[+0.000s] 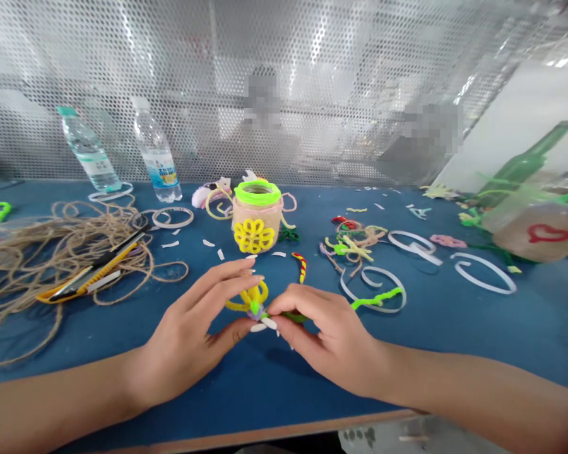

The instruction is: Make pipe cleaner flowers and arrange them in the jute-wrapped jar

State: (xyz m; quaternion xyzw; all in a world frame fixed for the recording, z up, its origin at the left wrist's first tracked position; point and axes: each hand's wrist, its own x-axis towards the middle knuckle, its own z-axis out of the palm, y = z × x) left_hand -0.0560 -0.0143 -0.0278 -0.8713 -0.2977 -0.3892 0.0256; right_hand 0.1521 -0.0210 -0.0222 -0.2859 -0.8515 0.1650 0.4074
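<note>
Low over the table, my left hand (199, 321) pinches a yellow pipe-cleaner flower (254, 294) between thumb and fingers. It has looped petals and a green and pale purple centre. My right hand (329, 331) closes thumb and fingertips on the green part just beside that centre, and a bit of green shows under its fingers. The fingertips of both hands almost meet. Just beyond them stands a jar (256, 217) wrapped in beige, with a bright green rim and a yellow looped flower on its front. A red-and-yellow twisted pipe cleaner (301, 267) lies near my right hand.
Tangled twine (89, 230) spreads at the left with a yellow-black cutter (94, 268) on it. Two water bottles (158, 154) stand at the back left. White tape coils (483, 274) and pipe-cleaner scraps (353, 243) lie right. A green bottle (525, 157) leans behind a heart-marked jar (544, 233).
</note>
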